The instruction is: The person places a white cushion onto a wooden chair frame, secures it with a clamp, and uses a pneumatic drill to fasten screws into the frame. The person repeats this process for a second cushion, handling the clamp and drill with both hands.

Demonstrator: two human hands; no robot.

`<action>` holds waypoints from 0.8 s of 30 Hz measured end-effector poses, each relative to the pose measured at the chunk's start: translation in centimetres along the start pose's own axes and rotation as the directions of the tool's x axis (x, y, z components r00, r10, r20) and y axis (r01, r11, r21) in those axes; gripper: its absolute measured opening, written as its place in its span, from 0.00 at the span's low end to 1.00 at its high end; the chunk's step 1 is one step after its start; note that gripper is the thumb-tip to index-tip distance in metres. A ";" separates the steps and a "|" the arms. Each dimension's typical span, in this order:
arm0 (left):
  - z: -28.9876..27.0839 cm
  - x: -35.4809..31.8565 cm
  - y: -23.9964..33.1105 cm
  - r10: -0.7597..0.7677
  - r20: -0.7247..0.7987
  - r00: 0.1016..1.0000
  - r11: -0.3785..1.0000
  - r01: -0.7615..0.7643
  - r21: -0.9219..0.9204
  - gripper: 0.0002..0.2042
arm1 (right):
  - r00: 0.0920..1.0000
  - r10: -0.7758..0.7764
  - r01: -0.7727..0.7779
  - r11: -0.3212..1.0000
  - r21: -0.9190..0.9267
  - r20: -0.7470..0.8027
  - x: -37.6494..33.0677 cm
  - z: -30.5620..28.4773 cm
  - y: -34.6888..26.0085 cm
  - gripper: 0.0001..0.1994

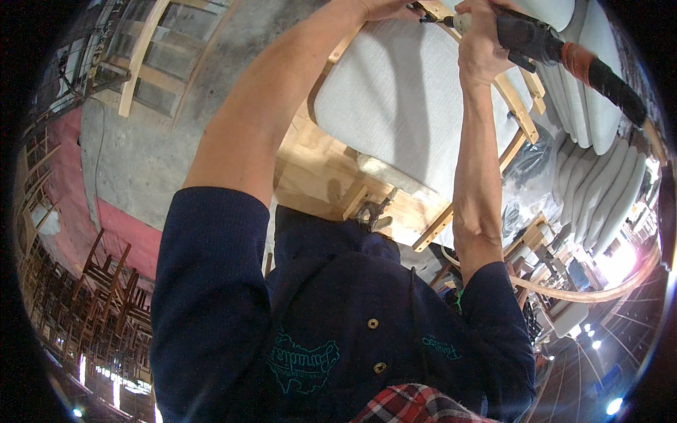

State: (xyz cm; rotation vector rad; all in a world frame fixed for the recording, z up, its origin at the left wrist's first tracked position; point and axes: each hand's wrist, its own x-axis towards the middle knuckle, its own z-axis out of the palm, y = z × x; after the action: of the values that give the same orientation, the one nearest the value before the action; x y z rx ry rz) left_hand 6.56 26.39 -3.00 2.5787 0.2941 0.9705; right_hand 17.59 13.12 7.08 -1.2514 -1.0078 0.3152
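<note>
Right hand (483, 46): gripped one black power tool (529, 35).
Left hand (384, 7): was near its tip; cut off, couldn't tell grip.
Padded panel (395, 106): one, pale, lay near both.

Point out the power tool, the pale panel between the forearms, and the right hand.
Power tool (530, 37): head view, on its black body.
Pale panel (405, 102): head view, middle of its visible surface.
Right hand (484, 49): head view, middle of the hand.
</note>
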 end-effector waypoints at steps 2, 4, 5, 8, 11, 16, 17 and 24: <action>-0.1 0.1 0.0 0.010 -0.010 1.000 1.000 -0.010 0.015 0.21 | 1.000 -0.020 0.020 1.000 -0.018 -0.003 0.1 0.2 -0.2 0.12; -0.1 0.2 -0.1 0.014 -0.003 1.000 1.000 -0.014 0.014 0.21 | 0.993 0.115 -0.105 0.968 0.227 -0.035 0.1 0.3 -0.5 0.11; 0.0 0.1 -0.2 0.020 -0.015 1.000 1.000 -0.020 0.000 0.21 | 0.965 0.260 -0.218 0.856 0.468 -0.027 0.0 0.8 -1.3 0.11; 0.0 -0.1 -0.3 0.022 -0.024 0.999 0.999 -0.023 -0.022 0.21 | 0.990 0.129 -0.115 0.972 0.203 -0.058 -0.1 0.6 -0.5 0.10; 0.0 0.0 -0.4 0.031 -0.028 0.999 0.999 -0.031 -0.016 0.20 | 1.000 0.011 -0.012 0.998 -0.064 -0.019 0.1 0.7 -0.6 0.10; -0.7 0.2 -0.4 0.147 -0.082 0.986 0.989 -0.147 0.003 0.19 | 0.999 0.030 -0.032 0.997 -0.071 -0.033 -0.4 0.6 -1.3 0.11; -1.0 0.5 -0.2 0.159 -0.065 0.985 0.987 -0.156 0.048 0.19 | 0.997 0.037 -0.041 0.998 -0.043 -0.070 -0.8 0.2 -2.6 0.10; -1.9 0.5 0.1 0.083 0.112 0.990 0.993 -0.091 0.070 0.19 | 0.968 -0.162 0.063 0.896 -0.440 -0.190 -6.4 -7.9 -11.5 0.09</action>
State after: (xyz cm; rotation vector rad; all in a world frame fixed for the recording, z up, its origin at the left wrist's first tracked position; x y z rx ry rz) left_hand 5.69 27.01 -1.34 2.7215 0.1929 0.8599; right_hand 16.58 -0.21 14.57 -1.5793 -0.9804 -0.1510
